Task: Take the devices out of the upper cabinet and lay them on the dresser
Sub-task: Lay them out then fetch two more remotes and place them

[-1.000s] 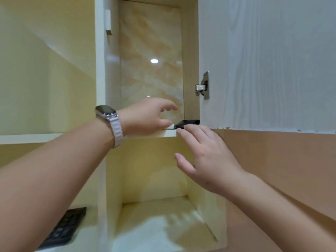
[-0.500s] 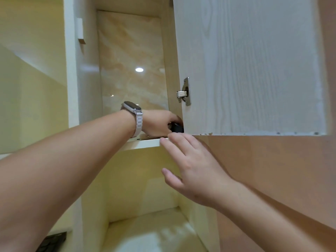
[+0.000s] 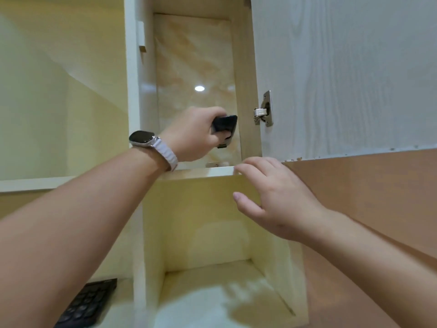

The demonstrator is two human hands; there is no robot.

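left hand (image 3: 196, 134) holds a flat, glossy black device (image 3: 224, 126).

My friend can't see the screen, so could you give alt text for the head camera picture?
The person's left hand, a watch on its wrist, grips a small black device above the shelf inside the open upper cabinet. The right hand is open, fingers by the shelf's front edge; a dark keyboard lies lower left.

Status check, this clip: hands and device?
Left hand grips black device above the cabinet shelf. Right hand open at shelf edge. Path out looks unobstructed.
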